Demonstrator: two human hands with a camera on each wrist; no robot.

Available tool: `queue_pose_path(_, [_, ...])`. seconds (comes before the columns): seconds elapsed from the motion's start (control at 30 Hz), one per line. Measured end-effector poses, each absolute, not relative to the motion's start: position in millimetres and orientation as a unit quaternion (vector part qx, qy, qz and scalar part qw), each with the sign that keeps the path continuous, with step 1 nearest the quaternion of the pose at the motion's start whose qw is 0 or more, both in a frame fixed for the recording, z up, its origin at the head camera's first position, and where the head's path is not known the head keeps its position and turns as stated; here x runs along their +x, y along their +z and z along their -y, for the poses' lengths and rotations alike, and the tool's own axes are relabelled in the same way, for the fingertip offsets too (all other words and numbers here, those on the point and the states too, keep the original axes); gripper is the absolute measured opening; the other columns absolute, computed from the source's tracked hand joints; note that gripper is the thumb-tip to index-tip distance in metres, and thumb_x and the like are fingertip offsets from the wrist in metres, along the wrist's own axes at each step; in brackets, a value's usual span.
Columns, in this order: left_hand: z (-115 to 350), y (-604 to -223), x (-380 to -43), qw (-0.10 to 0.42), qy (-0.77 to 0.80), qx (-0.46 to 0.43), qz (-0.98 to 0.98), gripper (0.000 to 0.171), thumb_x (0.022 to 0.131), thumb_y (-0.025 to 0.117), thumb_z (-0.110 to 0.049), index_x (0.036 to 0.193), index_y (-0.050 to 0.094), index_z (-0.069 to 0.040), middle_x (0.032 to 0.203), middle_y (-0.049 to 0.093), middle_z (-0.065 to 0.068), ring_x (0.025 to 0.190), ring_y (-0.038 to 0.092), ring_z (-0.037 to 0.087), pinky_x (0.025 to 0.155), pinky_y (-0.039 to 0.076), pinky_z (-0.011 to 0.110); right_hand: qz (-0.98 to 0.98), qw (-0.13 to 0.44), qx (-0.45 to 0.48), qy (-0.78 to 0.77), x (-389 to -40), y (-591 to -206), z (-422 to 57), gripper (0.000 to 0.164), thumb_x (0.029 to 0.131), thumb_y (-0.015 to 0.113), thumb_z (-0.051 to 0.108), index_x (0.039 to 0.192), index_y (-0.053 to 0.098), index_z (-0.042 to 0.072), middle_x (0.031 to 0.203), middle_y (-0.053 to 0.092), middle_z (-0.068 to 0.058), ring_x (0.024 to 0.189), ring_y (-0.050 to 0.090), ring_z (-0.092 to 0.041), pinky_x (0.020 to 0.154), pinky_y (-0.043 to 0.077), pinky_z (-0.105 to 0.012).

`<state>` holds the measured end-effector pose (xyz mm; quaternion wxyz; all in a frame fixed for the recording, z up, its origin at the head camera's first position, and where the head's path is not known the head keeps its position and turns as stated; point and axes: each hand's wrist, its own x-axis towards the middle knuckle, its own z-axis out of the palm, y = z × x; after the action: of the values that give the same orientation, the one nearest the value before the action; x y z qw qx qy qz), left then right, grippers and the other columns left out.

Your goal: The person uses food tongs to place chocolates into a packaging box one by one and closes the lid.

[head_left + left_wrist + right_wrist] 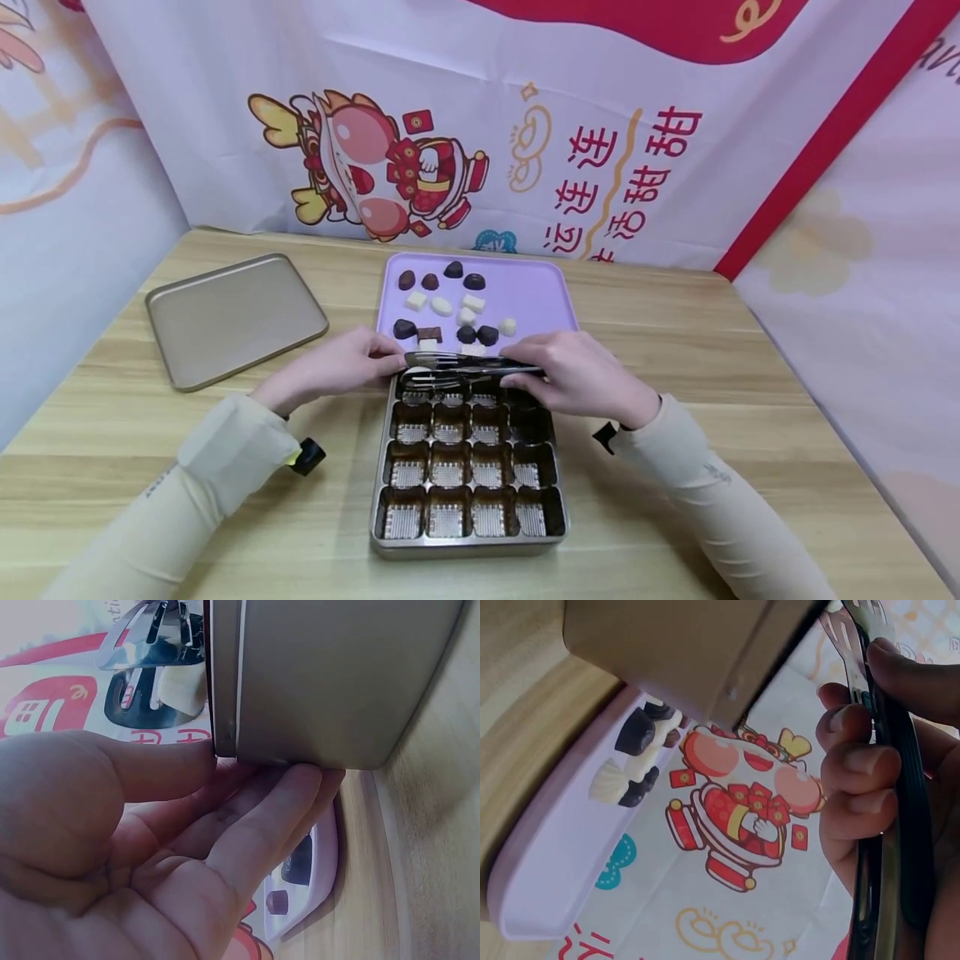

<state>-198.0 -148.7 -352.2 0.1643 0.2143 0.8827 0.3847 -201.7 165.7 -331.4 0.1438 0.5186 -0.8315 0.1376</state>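
A metal tin with a dark brown divided insert lies in front of me. My left hand holds its far left corner, thumb at the rim and fingers against the outer wall. In my right hand are tongs with dark handles and slotted metal heads. These lie across the tin's far rows, heads pointing left. A white chocolate sits between the tong heads. Just beyond, a lilac tray bears dark chocolates and white ones.
A champagne-coloured lid lies flat on the wooden table at the left. Behind the table hangs a printed cloth with a red cartoon figure. The lilac tray stands close to the tin's far end.
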Motion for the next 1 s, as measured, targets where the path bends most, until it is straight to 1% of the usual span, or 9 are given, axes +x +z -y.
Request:
queue_pose_path(0.1, [149.1,-353.0,-198.7,0.167,0.392,0.211,-0.880,0.019,0.096,0.053,-0.016,0.100,0.070,-0.007,0.083,0.063,0.001,0.075,0.054,0.019,0.072,0.042,0.032,0.828,0.145,0.526,0.131,-201.9,-334.0,-161.8,0.025,0.089,0.066,0.031,0.104,0.069,0.010,0.084,0.063,0.007,0.064,0.055,-0.002,0.062,0.046,-0.020])
queue_pose_path(0.2, [150.0,-353.7,-199.3,0.164,0.398,0.207,-0.879,0.021,0.096,0.054,-0.016,0.106,0.069,-0.006,0.094,0.066,0.001,0.085,0.057,0.019,0.079,0.042,0.033,0.827,0.150,0.527,0.123,-201.6,-335.7,-159.5,0.023,0.089,0.066,0.030,0.102,0.069,0.011,0.080,0.060,0.010,0.060,0.051,-0.001,0.057,0.043,-0.019])
queue_pose_path(0.27, [149.9,-354.4,-200.2,0.167,0.400,0.206,-0.877,0.019,0.096,0.053,-0.015,0.100,0.070,-0.007,0.089,0.064,0.002,0.079,0.055,0.018,0.075,0.042,0.033,0.829,0.150,0.526,0.121,-201.5,-336.1,-159.2,0.025,0.089,0.066,0.031,0.103,0.069,0.010,0.078,0.058,0.010,0.057,0.047,-0.001,0.055,0.041,-0.019])
queue_pose_path(0.37, [149.1,-355.4,-201.1,0.170,0.399,0.207,-0.877,0.018,0.096,0.054,-0.016,0.089,0.068,-0.008,0.074,0.056,0.002,0.066,0.046,0.016,0.065,0.040,0.032,0.833,0.142,0.521,0.122,-201.3,-335.3,-161.3,0.032,0.089,0.066,0.033,0.109,0.068,0.008,0.081,0.060,0.006,0.057,0.046,-0.002,0.054,0.041,-0.019])
queue_pose_path(0.43, [148.5,-356.2,-201.4,0.169,0.394,0.210,-0.879,0.019,0.097,0.054,-0.017,0.087,0.068,-0.010,0.074,0.054,0.002,0.064,0.043,0.016,0.063,0.039,0.033,0.837,0.131,0.516,0.126,-201.6,-333.5,-164.5,0.036,0.089,0.066,0.034,0.113,0.066,0.006,0.084,0.061,0.004,0.057,0.046,-0.003,0.054,0.040,-0.020])
queue_pose_path(0.6, [147.5,-355.3,-200.0,0.162,0.392,0.211,-0.881,0.020,0.097,0.055,-0.021,0.100,0.072,-0.012,0.094,0.065,-0.001,0.080,0.054,0.020,0.073,0.041,0.034,0.848,0.105,0.501,0.138,-205.7,-322.0,-178.5,0.038,0.089,0.066,0.035,0.116,0.066,0.007,0.086,0.059,0.006,0.060,0.047,-0.004,0.056,0.040,-0.021])
queue_pose_path(0.7, [146.6,-353.2,-198.7,0.162,0.392,0.208,-0.882,0.021,0.097,0.055,-0.023,0.101,0.072,-0.011,0.096,0.066,0.001,0.081,0.055,0.021,0.073,0.041,0.034,0.857,0.101,0.483,0.145,-212.6,-315.0,-190.4,0.037,0.089,0.067,0.034,0.114,0.066,0.008,0.087,0.060,0.007,0.061,0.048,-0.003,0.057,0.041,-0.022])
queue_pose_path(0.83, [145.8,-351.5,-197.5,0.159,0.387,0.207,-0.884,0.022,0.097,0.055,-0.024,0.103,0.071,-0.009,0.099,0.066,0.002,0.086,0.056,0.019,0.076,0.041,0.034,0.877,0.103,0.443,0.153,-227.1,-310.5,-209.8,0.034,0.089,0.067,0.032,0.112,0.065,0.007,0.080,0.059,0.006,0.057,0.048,-0.004,0.054,0.041,-0.024])
queue_pose_path(1.0, [145.6,-352.4,-197.2,0.158,0.384,0.205,-0.886,0.022,0.097,0.055,-0.023,0.104,0.071,-0.010,0.100,0.066,0.001,0.088,0.057,0.019,0.079,0.042,0.035,0.907,0.089,0.384,0.145,-248.7,-315.1,-232.4,0.030,0.090,0.066,0.031,0.111,0.066,0.009,0.080,0.058,0.006,0.059,0.047,-0.009,0.058,0.040,-0.029])
